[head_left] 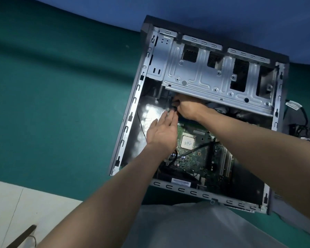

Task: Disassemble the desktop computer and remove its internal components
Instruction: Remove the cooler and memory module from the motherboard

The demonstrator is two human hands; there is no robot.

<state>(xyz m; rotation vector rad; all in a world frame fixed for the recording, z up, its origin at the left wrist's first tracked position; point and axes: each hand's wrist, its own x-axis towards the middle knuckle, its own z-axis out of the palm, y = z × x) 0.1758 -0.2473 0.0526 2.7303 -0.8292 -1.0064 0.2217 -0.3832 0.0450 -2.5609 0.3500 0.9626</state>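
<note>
An open desktop computer case (131, 115) lies on its side on a green table. Inside, a green motherboard (191, 158) shows a bare square processor (188, 141). A silver drive cage (213, 76) spans the upper part of the case. My right hand (190, 109) reaches under the cage's lower edge, fingers curled round a black cable connector (174, 108). My left hand (162, 133) lies just below it, fingers straight, their tips touching the same black cable. What the connector plugs into is hidden by the hands.
Black cables with a white label (293, 105) lie outside the case at the right. A dark thin tool (22, 237) rests on a white surface (11, 204) at the lower left. The green table (61, 95) stretches to the left; a blue wall (222, 15) stands behind.
</note>
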